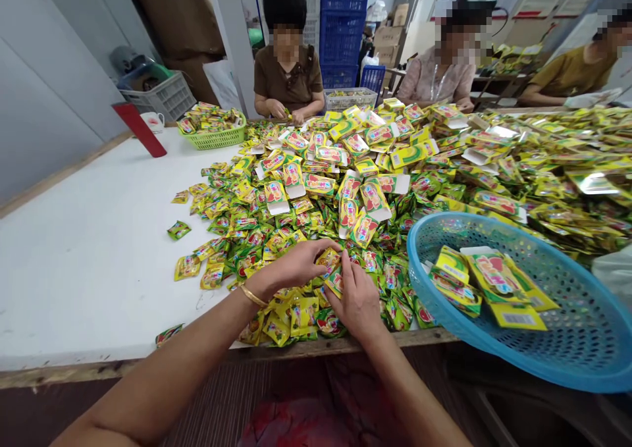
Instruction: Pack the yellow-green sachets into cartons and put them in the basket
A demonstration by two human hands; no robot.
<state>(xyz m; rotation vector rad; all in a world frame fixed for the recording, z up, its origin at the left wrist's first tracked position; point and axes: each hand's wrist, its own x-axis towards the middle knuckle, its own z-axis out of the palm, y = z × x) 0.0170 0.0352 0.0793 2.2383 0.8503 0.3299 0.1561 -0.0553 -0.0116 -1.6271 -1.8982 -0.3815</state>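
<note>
Near the table's front edge, my left hand (309,261), with a gold bangle on its wrist, curls its fingers round a yellow candy packet (328,259). Close against it, my right hand (356,297) grips a green and yellow candy packet (336,281) between thumb and fingers. Both hands hover over a pile of small shiny packets (301,318). Beyond them, flat yellow and green cartons (374,198) lie heaped, several with white flaps open. To the right of my right hand sits a blue plastic basket (582,348) holding several filled-looking cartons (496,276).
A green basket (217,137) of packets stands at the back left, near a red box (141,130) and a white mug (152,122). Across the white table (89,256) sits a co-worker (288,72); two more people sit at the right. Blue crates (344,26) are stacked behind.
</note>
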